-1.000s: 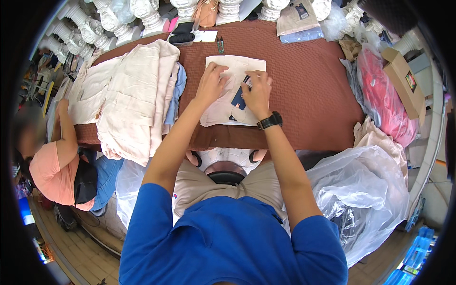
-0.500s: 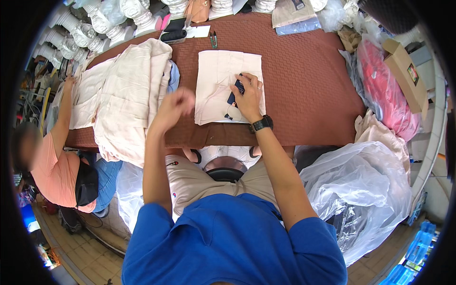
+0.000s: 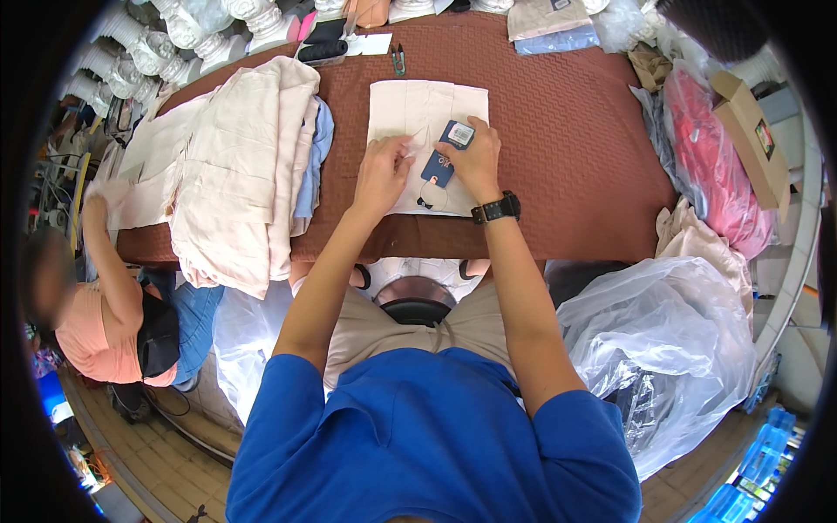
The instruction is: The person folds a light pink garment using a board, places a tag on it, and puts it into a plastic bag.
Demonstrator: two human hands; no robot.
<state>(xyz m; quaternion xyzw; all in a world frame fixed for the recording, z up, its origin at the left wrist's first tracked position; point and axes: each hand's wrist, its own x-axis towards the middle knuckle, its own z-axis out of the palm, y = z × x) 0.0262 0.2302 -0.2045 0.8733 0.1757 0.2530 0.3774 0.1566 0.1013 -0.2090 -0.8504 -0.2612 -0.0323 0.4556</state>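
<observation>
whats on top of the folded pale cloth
A dark blue tag with a black-ended string, touched by the right hand; the left hand is over the cloth too. Fabric beneath them is hidden.

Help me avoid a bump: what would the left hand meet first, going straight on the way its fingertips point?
Probably the blue tag at the right hand, since the left hand has its fingers curled rightward over the cloth; depth is unclear, so it might pass over.

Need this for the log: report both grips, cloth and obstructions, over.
Right grip: touching navy tag. Left grip: over folded cream cloth. Snips beyond, clear of it.
</observation>
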